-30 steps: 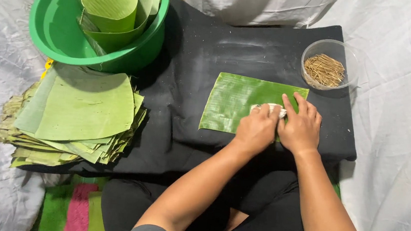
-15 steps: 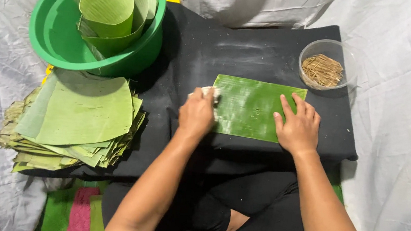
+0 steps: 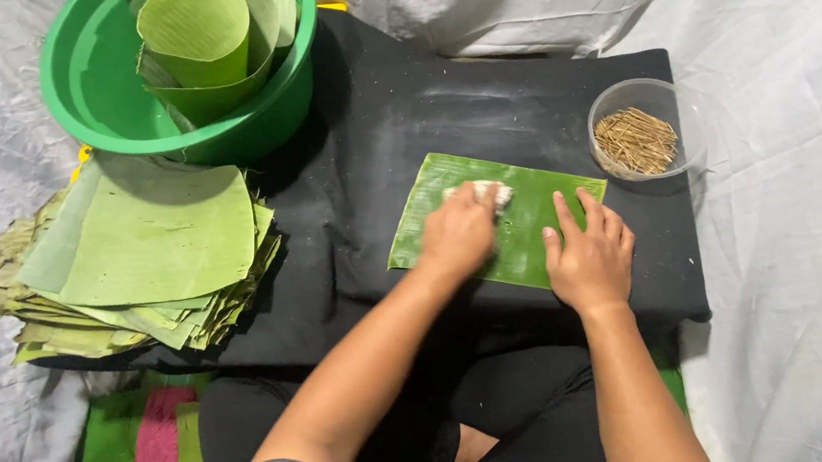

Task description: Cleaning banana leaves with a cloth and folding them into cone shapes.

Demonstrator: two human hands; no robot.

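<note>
— Nearest the body?

— Black-clothed legs folded under the near edge of the flat black cloth-covered board (image 3: 368, 157), both bare forearms reaching over that edge.

— On the board itself?

— Toward its near right: a rectangular dark green banana leaf piece (image 3: 520, 247), lying flat. Left hand (image 3: 459, 234) pressed down on the leaf's middle, fingers curled around a small whitish wad of cloth (image 3: 491, 193) that peeks out past the fingertips near the leaf's far edge. Right hand (image 3: 587, 258) open, palm down, fingers spread flat on the leaf's right part, just beside the left hand but not touching it.

— Off the board's left side?

— At its near left corner, a thick stack of pale green cut banana leaf sheets (image 3: 143, 250), partly overlapping the board's edge, broad sheets on top and ragged ones below.

— Farther back?

— At the board's far left corner, a round bright green plastic basin (image 3: 84, 79) holding curled banana leaf pieces (image 3: 204, 35) standing upright against one another. At the board's far right corner, a small clear round plastic bowl (image 3: 613, 98) of thin tan sticks (image 3: 635, 140), well apart from both hands.

— Around the board?

— Crumpled white sheeting (image 3: 816, 200) on every side.
</note>
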